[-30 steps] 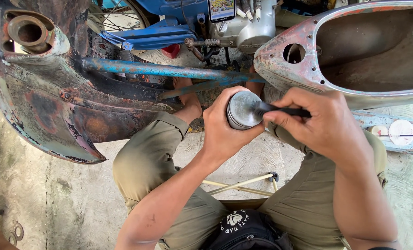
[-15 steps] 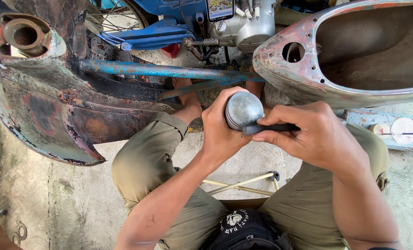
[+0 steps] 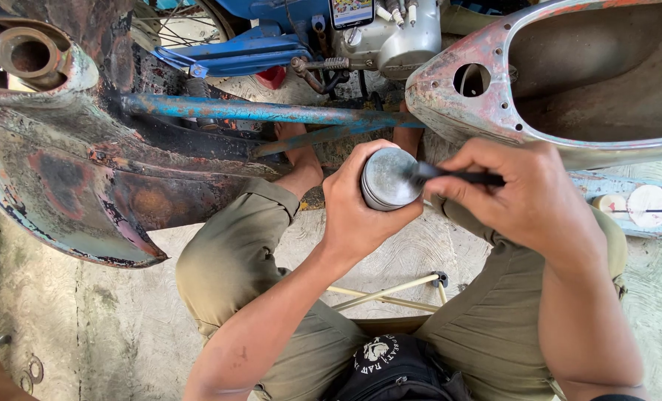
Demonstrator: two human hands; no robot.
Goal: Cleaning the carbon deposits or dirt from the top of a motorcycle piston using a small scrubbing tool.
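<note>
The piston [image 3: 389, 178], rigid, smooth metal, likely hefty, sits clasped around its skirt in the left hand [image 3: 357, 204] while the right hand [image 3: 524, 197] pinches a dark tool [image 3: 457, 177] against its crown.

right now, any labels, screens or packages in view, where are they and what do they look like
Label: small rectangular sticker, top centre on the blue bike, above the grey engine; pale with coloured print, partly cut off by the picture edge.
Logo patch: white print on the black bag at the bottom centre, between the knees.
No screens or packages show.
</note>
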